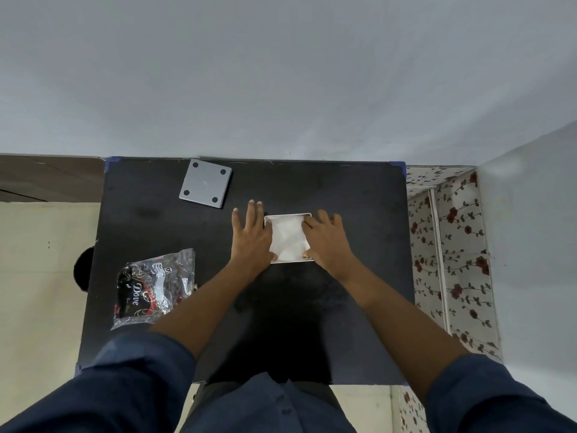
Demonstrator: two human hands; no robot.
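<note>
White box (288, 240): left hand (251, 235) touches, right hand (327, 242) grips.

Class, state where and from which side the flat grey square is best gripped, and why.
Take the grey square by two opposite edges, coming from above: it lies flat and thin on the black table, with free space around all its sides.

Place: a home room, by appearance.
Right: floral fabric cabinet (452, 245) is standing beside black table (359, 307).
Far: plain grey wall (281, 73) is backing it.
Left: cream floor (40, 276) is showing.
</note>
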